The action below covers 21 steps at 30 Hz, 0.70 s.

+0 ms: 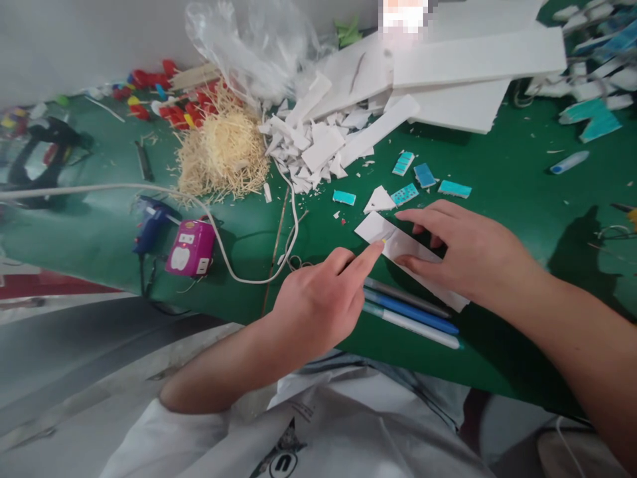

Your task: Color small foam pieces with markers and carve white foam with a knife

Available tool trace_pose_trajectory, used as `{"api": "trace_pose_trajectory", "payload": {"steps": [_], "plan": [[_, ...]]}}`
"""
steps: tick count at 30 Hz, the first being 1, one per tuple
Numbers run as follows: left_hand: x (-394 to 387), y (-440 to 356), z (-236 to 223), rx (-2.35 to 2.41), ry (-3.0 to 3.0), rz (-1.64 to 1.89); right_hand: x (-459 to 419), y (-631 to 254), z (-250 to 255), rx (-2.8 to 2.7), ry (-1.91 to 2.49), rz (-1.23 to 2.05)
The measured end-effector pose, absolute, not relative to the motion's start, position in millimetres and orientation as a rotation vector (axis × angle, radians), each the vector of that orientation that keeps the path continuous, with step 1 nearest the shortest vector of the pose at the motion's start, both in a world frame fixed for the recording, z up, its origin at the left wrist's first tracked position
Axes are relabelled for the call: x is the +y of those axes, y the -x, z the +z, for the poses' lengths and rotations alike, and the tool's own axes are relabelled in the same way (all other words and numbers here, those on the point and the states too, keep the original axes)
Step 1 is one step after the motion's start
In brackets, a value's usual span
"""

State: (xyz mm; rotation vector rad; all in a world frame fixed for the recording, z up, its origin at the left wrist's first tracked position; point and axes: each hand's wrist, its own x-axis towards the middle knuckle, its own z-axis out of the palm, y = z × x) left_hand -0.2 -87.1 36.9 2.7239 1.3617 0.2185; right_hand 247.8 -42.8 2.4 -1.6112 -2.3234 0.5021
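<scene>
A white foam board strip (411, 249) lies slantwise on the green table. My left hand (321, 299) is closed, its index finger stretched along what looks like a craft knife; only a yellow bit and a thin grey blade shape show at the fingertip, on the strip. My right hand (472, 249) steadies the strip, thumb on its face and index finger by its far edge. Just beyond are a white offcut (379, 199) and several small blue-painted pieces, among them a dotted piece (405, 194). Several pens, one a blue pen (413, 312), lie below the strip.
White foam scraps (318, 146) and large foam sheets (462, 60) fill the back, beside a heap of straw-like shreds (226, 153). Leftward are a purple power adapter (190, 247), a blue glue gun (152, 222) and a white cable (233, 275). A marker (570, 162) lies far right.
</scene>
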Motion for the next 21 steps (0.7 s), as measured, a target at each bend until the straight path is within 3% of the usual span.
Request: {"api": "trace_pose_trajectory", "payload": {"steps": [17,21], "plan": [[-84,-7,44,1.407,-2.679,-0.033,-53,-240,1,-2.351,1.659,0.275],[-85,-13,48,1.4,-2.74,0.072,-58,-234,10,-2.379,1.683,0.19]]}}
